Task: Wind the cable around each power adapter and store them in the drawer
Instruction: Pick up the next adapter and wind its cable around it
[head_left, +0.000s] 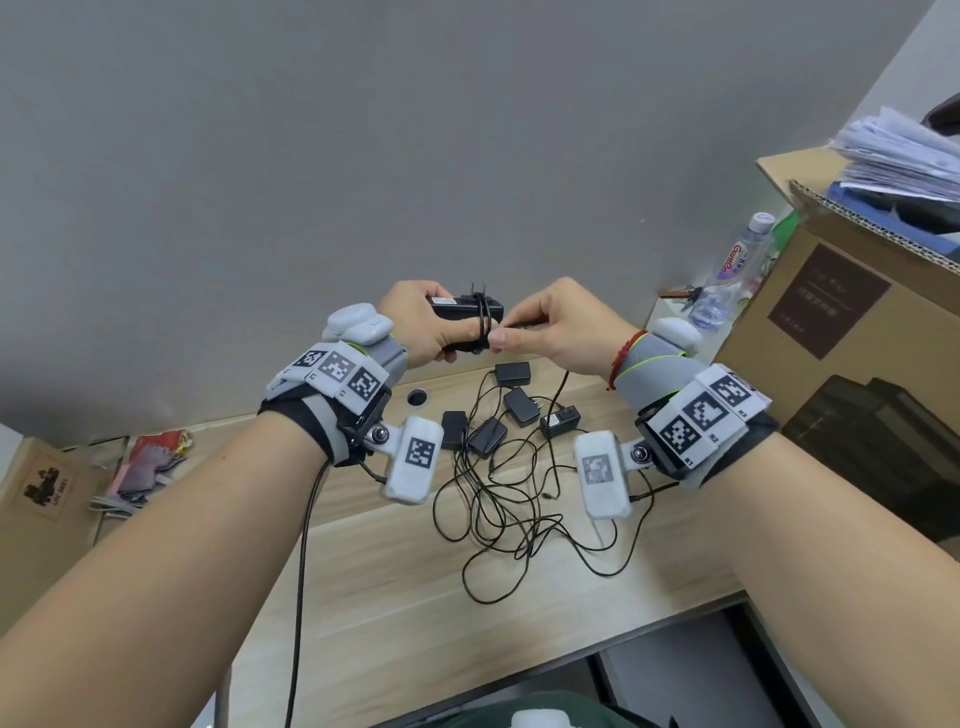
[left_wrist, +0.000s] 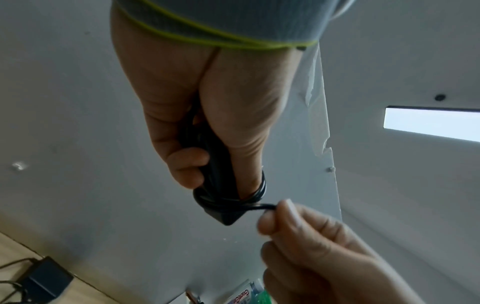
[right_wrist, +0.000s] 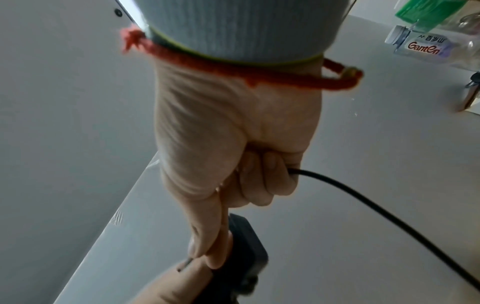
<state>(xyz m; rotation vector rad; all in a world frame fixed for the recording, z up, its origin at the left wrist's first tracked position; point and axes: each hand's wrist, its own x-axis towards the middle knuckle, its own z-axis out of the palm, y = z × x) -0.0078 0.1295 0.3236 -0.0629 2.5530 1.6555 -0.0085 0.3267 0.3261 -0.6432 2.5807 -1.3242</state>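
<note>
My left hand (head_left: 426, 327) grips a black power adapter (head_left: 457, 310) in the air above the desk, its plug prongs pointing up. A few turns of its black cable (head_left: 484, 317) circle the adapter's right end (left_wrist: 223, 214). My right hand (head_left: 556, 325) pinches that cable (left_wrist: 262, 206) between thumb and forefinger right beside the adapter, and the loose cable (right_wrist: 376, 207) trails down from the fist. Several more black adapters (head_left: 519, 408) lie on the wooden desk (head_left: 395, 582) below in a tangle of cables (head_left: 498, 499).
A large cardboard box (head_left: 852, 322) with papers on top stands at the right, with a plastic water bottle (head_left: 737, 265) and keys beside it. A round cable hole (head_left: 416, 398) sits in the desk. Boxes and a packet lie at the left. A grey wall is behind.
</note>
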